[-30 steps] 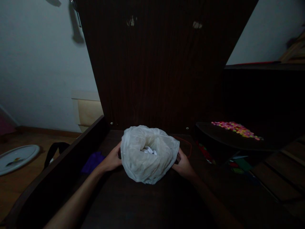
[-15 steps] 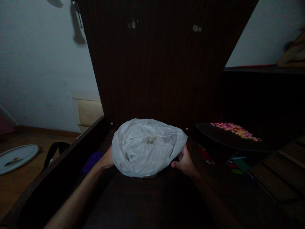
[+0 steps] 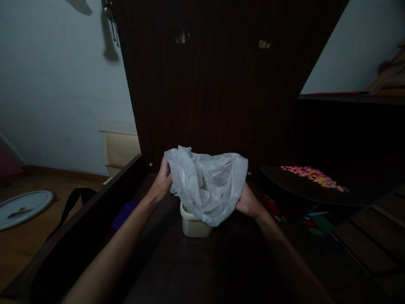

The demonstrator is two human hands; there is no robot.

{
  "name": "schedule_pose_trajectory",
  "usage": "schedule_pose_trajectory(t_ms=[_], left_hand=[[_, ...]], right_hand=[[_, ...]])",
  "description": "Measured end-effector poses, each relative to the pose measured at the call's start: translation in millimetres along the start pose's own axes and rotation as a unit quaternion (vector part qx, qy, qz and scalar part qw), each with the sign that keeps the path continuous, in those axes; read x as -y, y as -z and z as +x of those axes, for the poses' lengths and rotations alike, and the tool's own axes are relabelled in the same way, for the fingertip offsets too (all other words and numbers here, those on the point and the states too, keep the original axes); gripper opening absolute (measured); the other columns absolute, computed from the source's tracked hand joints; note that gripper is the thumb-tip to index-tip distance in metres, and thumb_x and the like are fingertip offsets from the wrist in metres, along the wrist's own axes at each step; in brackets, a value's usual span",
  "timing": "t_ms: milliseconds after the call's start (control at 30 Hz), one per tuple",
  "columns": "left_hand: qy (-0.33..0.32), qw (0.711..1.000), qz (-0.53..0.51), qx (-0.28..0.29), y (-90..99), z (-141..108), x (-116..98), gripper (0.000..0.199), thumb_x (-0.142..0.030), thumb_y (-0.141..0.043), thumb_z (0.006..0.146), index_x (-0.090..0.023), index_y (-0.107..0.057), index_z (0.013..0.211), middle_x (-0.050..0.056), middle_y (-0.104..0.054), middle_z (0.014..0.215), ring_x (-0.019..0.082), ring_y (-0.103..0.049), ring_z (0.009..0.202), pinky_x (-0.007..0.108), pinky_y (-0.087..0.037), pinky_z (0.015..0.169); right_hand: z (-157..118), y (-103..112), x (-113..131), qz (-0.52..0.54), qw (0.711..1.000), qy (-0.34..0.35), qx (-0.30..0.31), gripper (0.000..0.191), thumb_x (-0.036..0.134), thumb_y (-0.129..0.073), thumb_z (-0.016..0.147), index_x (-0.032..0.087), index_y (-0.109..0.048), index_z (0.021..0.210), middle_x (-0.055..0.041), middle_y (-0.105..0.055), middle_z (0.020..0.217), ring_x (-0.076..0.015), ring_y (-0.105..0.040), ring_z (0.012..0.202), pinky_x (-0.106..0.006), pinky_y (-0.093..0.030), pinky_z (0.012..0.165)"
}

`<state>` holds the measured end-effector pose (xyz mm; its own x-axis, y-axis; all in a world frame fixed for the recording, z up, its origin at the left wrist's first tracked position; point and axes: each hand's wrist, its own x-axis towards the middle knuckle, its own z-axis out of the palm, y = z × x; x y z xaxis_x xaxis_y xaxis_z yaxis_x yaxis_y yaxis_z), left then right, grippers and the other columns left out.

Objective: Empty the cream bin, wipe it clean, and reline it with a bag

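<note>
A crumpled white plastic bag hangs between my two hands, over a small pale tub on the dark wooden surface. My left hand grips the bag's left side, with its fingertips partly behind the plastic. On the right, my right hand holds the other side, its fingers mostly hidden by the bag. The tub's front wall and left rim show below the bag; the rest of its opening is covered.
A dark wooden panel rises behind the bag. To the right, a dark curved shelf bears pink and yellow beads. A purple item lies left, beside the raised side board. A pale oval lid-like object rests on the floor.
The bag, earlier spread wide and covering the tub, has been lifted and gathered, so the pale tub now shows beneath. My left hand has moved up and right.
</note>
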<state>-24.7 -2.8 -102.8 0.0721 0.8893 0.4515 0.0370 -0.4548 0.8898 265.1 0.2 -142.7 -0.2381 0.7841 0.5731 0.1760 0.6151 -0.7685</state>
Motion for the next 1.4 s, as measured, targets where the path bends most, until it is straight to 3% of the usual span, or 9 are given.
schedule_pose_trajectory(t_ms=[167,333,567,700,933,1033,1133,1267,1400], left_hand=[[0.011,0.998,-0.044,-0.035,-23.3,22,-6,0.087,-0.063,-0.067,0.08,-0.021,-0.028,0.145,0.018,-0.054,0.142,0.028,-0.062,0.12,0.044,-0.052,0.101],[0.061,0.994,0.022,-0.091,-38.3,32,0,0.094,-0.05,-0.083,0.067,-0.022,-0.031,0.141,0.02,-0.051,0.142,0.023,-0.067,0.097,0.041,-0.054,0.09],[0.015,0.998,0.053,-0.016,-47.8,34,5,0.059,-0.042,-0.075,0.069,-0.02,-0.051,0.118,0.01,-0.067,0.115,0.023,-0.066,0.094,0.035,-0.053,0.085],[-0.011,0.999,0.031,0.043,-49.1,32,2,0.038,-0.039,-0.065,0.076,-0.019,-0.057,0.108,0.006,-0.069,0.108,0.023,-0.064,0.1,0.033,-0.049,0.09],[0.017,1.0,0.007,-0.004,-41.8,34,-3,0.031,-0.035,-0.06,0.076,-0.02,-0.059,0.102,0.005,-0.066,0.094,0.022,-0.062,0.09,0.033,-0.048,0.081],[0.06,0.99,0.131,0.006,-37.8,31,-6,0.032,-0.046,-0.064,0.077,-0.019,-0.063,0.092,0.007,-0.069,0.092,0.026,-0.064,0.091,0.037,-0.049,0.084],[0.11,0.968,0.211,0.08,-39.5,25,-8,0.05,-0.061,-0.071,0.074,-0.018,-0.069,0.1,0.012,-0.074,0.105,0.034,-0.067,0.101,0.041,-0.051,0.089],[0.054,0.975,0.146,0.158,-50.6,18,-9,0.07,-0.055,-0.081,0.071,-0.019,-0.061,0.129,0.013,-0.07,0.128,0.035,-0.067,0.115,0.043,-0.051,0.099],[-0.019,0.993,0.047,0.107,-61.0,22,-10,0.06,-0.043,-0.081,0.074,-0.017,-0.064,0.126,0.013,-0.072,0.126,0.031,-0.064,0.122,0.046,-0.044,0.112]], right_hand=[[20,-8,16,0.018,0.998,0.014,0.053,0.106,0.035,-0.097,0.05,0.018,-0.048,0.142,-0.0148,-0.057,0.141,-0.0354,-0.052,0.133,-0.054,-0.033,0.119],[34,-30,40,0.036,0.998,0.001,0.058,0.121,0.036,-0.099,0.041,0.021,-0.04,0.145,-0.0111,-0.054,0.141,-0.0313,-0.053,0.132,-0.048,-0.035,0.119],[53,-61,47,0.118,0.987,0.014,-0.105,0.08,0.04,-0.09,0.064,0.023,-0.047,0.129,-0.0092,-0.062,0.129,-0.0255,-0.062,0.119,-0.039,-0.051,0.104],[62,-63,37,0.15,0.97,-0.057,-0.183,0.049,0.043,-0.083,0.071,0.02,-0.062,0.108,-0.0081,-0.073,0.109,-0.0243,-0.069,0.1,-0.037,-0.056,0.091],[74,-38,3,0.258,0.909,-0.118,-0.305,0.029,0.039,-0.074,0.073,0.022,-0.066,0.095,-0.0022,-0.077,0.094,-0.0223,-0.072,0.096,-0.034,-0.057,0.087],[77,-30,-11,0.298,0.896,-0.166,-0.283,0.021,0.041,-0.069,0.072,0.023,-0.063,0.083,-0.0015,-0.076,0.082,-0.0246,-0.074,0.087,-0.037,-0.061,0.08],[76,-35,-13,0.315,0.898,-0.198,-0.234,0.02,0.044,-0.066,0.074,0.024,-0.063,0.077,-0.0035,-0.075,0.074,-0.0274,-0.075,0.082,-0.041,-0.063,0.078],[72,-53,11,0.337,0.896,-0.228,-0.176,0.024,0.045,-0.067,0.076,0.022,-0.066,0.084,-0.0068,-0.078,0.084,-0.0284,-0.075,0.093,-0.042,-0.061,0.086],[64,-62,50,0.375,0.905,-0.196,-0.045,0.036,0.051,-0.061,0.08,0.021,-0.069,0.097,-0.0074,-0.077,0.1,-0.0289,-0.07,0.108,-0.043,-0.057,0.093]])
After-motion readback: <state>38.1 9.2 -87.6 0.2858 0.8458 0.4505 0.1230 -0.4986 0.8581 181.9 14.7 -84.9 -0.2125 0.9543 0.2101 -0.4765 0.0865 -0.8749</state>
